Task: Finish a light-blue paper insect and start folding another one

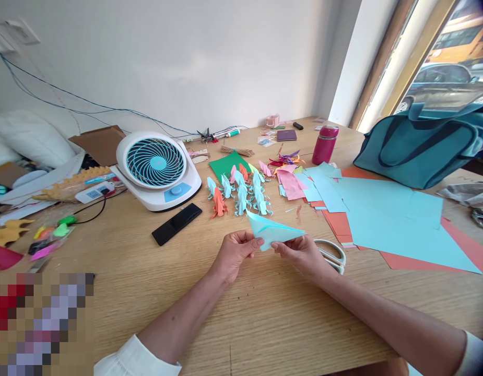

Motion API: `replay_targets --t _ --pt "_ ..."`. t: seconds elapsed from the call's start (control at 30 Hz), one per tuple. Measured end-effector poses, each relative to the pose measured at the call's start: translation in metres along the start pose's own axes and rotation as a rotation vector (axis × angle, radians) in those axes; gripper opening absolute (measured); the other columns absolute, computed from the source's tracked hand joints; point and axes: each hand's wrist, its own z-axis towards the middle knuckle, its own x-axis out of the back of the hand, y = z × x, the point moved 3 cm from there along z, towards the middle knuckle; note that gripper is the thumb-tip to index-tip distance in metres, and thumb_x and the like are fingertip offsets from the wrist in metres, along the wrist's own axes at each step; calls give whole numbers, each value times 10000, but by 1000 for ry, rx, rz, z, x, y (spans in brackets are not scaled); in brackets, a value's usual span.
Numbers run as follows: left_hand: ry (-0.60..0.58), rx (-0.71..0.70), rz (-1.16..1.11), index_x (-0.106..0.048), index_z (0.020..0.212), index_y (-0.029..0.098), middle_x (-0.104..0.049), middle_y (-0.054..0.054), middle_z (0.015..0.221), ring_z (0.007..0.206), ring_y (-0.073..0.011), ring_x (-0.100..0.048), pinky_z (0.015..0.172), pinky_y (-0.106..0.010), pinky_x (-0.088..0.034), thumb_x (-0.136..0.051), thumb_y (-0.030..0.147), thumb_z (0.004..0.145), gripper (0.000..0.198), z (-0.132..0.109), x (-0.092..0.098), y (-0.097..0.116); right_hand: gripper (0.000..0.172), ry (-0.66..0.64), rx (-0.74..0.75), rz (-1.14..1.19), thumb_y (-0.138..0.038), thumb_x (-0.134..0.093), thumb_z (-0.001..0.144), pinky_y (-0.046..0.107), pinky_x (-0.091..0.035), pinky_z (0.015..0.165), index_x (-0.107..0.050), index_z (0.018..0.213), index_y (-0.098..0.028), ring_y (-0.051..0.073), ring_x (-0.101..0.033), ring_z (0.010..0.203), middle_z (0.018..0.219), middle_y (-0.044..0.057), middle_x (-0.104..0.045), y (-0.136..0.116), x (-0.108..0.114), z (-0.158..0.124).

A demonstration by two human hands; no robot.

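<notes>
A light-blue sheet of folded paper (273, 231), creased into a pointed, roughly triangular shape, is held just above the table between both hands. My left hand (238, 253) pinches its lower left part, thumb on top. My right hand (299, 255) grips the lower right edge, thumb pressed on the near side. Beyond the paper stand several folded paper figures (242, 192), mostly light blue, with an orange one (219, 202) in front. White-handled scissors (335, 256) lie beside my right hand, partly hidden by it.
A white fan (157, 163) and a black phone (177, 223) sit to the left. Large light-blue sheets (393, 214) lie over orange ones at the right, near a teal bag (421, 151). A magenta bottle (325, 145) and a green sheet (227, 164) are farther back.
</notes>
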Motion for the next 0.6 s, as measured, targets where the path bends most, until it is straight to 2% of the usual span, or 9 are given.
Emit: replay_targets --t 0.37,0.53,0.6 --pt "74 28 -55 -572 548 133 -501 69 512 476 -30 -396 478 -177 -290 -908 431 463 457 -3 -3 2 472 -5 -59 24 -627 -744 663 271 -416 534 -641 605 -170 146 -537 569 576 23 -617 5 -3 1" --pt "91 38 -30 -579 564 137 -510 65 525 484 -35 -405 487 -180 -310 -898 443 477 451 -4 -2 1 465 -13 -97 49 -601 -768 651 283 -431 591 -606 559 -175 152 -533 610 581 16 -599 5 -1 1" --pt "86 38 0 -580 567 137 -516 62 526 481 -38 -407 488 -184 -314 -893 446 486 447 -3 -1 1 436 13 -109 93 -580 -775 661 288 -443 632 -624 615 -174 151 -535 633 610 14 -603 6 4 1"
